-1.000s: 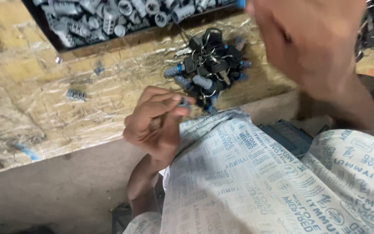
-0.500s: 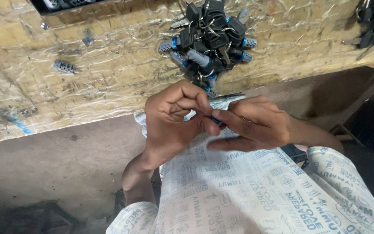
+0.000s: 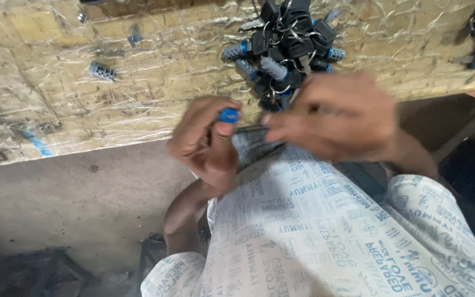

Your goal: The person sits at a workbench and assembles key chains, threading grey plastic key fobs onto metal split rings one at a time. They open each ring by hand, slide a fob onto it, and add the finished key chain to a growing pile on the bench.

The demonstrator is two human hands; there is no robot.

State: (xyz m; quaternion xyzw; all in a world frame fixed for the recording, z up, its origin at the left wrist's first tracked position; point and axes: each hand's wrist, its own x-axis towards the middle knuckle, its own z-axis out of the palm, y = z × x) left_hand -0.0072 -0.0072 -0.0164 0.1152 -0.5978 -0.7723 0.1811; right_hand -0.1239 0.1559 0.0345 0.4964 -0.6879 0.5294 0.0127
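Head view: left hand [image 3: 207, 140] fingers pinch small blue piece [image 3: 228, 115]; right hand [image 3: 328, 115] blurred, grip unclear, near key pile [image 3: 287, 49].

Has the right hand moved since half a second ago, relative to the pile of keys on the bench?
Yes. The right hand has lifted off the lap toward the pile of keys and now reaches its near edge, apart from the left hand.

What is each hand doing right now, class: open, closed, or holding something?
Left hand: closed, pinching a small blue part.
Right hand: blurred; cannot tell.
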